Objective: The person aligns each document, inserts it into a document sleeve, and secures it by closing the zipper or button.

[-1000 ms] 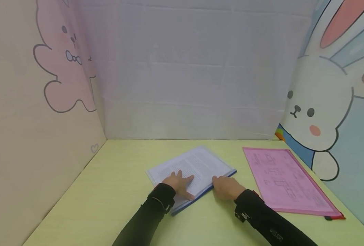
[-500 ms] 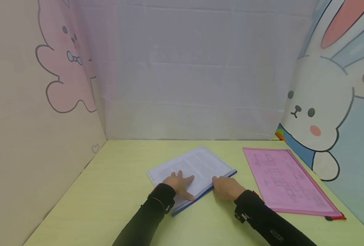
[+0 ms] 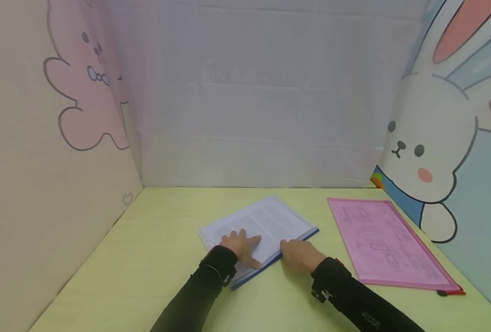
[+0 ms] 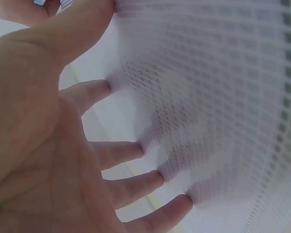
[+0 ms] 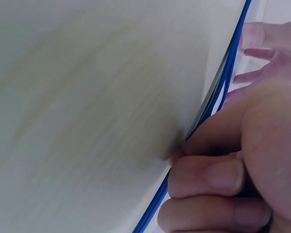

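Note:
A clear mesh zip pouch (image 3: 270, 219) with a printed sheet inside lies slanted on the table, its blue zip edge (image 3: 251, 275) toward me. My left hand (image 3: 241, 249) rests on it with fingers spread; in the left wrist view the fingertips (image 4: 150, 177) press against the white mesh (image 4: 223, 107). My right hand (image 3: 301, 256) pinches the blue edge near its middle. In the right wrist view the right hand's fingers (image 5: 203, 177) are curled at the blue zip (image 5: 157, 201), whose strands stand apart above the thumb. Any zip pull is hidden by the fingers.
A pink zip pouch (image 3: 391, 244) with line drawings showing through and a red edge lies on the right of the pale yellow table (image 3: 162, 258). A white sheet (image 3: 254, 106) hangs behind, and cartoon-printed walls stand at both sides.
The right hand has slid a little to the left along the blue edge during the last half second. The left hand and both pouches have stayed in place.

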`<state>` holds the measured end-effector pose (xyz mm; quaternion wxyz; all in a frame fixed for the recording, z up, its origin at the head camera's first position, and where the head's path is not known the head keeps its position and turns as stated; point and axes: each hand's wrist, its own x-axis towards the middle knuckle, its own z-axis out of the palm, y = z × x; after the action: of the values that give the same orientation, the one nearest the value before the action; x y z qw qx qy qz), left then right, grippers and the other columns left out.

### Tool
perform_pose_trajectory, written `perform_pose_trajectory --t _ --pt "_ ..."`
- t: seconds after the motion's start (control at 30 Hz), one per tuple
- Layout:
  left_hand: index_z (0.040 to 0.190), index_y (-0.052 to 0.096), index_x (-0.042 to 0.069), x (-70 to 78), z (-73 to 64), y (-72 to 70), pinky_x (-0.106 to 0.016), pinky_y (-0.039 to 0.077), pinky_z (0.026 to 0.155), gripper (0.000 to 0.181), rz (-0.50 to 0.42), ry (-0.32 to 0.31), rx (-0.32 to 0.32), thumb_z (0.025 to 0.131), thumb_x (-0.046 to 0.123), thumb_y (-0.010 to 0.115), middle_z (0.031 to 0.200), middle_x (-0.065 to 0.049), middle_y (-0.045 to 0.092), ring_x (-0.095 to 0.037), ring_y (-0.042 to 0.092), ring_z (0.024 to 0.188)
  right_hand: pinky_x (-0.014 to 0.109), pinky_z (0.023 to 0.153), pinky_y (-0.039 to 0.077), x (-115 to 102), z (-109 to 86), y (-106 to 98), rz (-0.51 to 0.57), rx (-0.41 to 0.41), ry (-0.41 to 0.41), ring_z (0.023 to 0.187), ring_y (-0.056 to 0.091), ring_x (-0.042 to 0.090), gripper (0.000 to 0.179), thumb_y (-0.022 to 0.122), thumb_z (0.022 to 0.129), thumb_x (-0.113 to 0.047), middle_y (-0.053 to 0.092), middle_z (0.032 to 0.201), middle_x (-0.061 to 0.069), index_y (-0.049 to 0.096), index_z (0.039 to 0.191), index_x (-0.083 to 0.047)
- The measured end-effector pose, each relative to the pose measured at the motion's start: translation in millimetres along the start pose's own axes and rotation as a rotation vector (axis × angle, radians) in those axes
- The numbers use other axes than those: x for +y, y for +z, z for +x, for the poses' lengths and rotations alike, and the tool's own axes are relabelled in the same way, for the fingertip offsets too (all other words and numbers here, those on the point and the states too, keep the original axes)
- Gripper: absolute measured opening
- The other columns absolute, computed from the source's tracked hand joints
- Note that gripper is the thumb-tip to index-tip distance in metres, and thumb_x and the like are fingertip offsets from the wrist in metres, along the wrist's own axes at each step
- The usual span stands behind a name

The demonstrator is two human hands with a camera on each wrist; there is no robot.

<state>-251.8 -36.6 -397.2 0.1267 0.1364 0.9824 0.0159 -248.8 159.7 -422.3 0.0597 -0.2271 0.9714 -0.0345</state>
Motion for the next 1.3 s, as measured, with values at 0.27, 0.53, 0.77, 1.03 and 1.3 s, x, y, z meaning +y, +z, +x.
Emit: perform_pose_trajectory --t 0.27,0.53,0.77,1.03,1.3 --pt "0.152 0.049 0.031 0.1 -0.5 0.6 -0.056 0.042 0.103 0.081 -0.001 -0.001 0.01 0.081 0.059 0.078 0.151 -0.017 0.046 -0.037 0.048 0.129 0.044 0.072 0.049 -2.0 3.6 2.0 -0.023 -0.027 0.022 0.073 0.05 0.024 0.014 0.064 0.095 -0.01 0.056 0.082 0.01 0.056 0.098 0.0" --pt "0.151 0.05 0.03 1.7 -2.5 -1.8 -0.055 0.043 0.102 0.081 0.001 0.001 0.016 0.081 0.058 0.079 0.146 -0.016 0.05 -0.036 0.05 0.125 0.043 0.072 0.05 -1.1 4.2 2.4 -0.028 -0.032 0.02 0.074 0.05 0.024 0.014 0.063 0.096 -0.012 0.055 0.082 0.01 0.056 0.099 0.0" --pt "0.15 0.051 0.029 1.0 -1.4 -1.6 -0.056 0.043 0.101 0.081 -0.001 0.009 0.031 0.08 0.058 0.08 0.142 -0.016 0.052 -0.036 0.051 0.123 0.043 0.071 0.049 -0.6 4.7 2.7 -0.019 -0.036 0.022 0.073 0.05 0.024 0.014 0.063 0.097 -0.012 0.055 0.081 0.009 0.056 0.098 0.0" --pt "0.149 0.052 0.028 0.2 -2.1 -2.5 -0.058 0.042 0.102 0.081 -0.02 0.01 0.036 0.079 0.057 0.081 0.146 -0.017 0.049 -0.038 0.049 0.128 0.042 0.071 0.048 -0.7 5.7 3.8 -0.017 -0.036 0.021 0.073 0.049 0.023 0.014 0.063 0.097 -0.013 0.054 0.081 0.008 0.056 0.098 -0.001" --pt "0.149 0.052 0.029 -0.8 -0.1 -0.8 -0.058 0.039 0.106 0.08 -0.014 -0.001 0.023 0.08 0.058 0.08 0.151 -0.016 0.046 -0.038 0.047 0.132 0.043 0.074 0.05 -7.2 1.2 -0.5 0.028 -0.047 0.006 0.075 0.051 0.022 0.012 0.063 0.097 -0.01 0.057 0.083 0.008 0.058 0.101 -0.001"
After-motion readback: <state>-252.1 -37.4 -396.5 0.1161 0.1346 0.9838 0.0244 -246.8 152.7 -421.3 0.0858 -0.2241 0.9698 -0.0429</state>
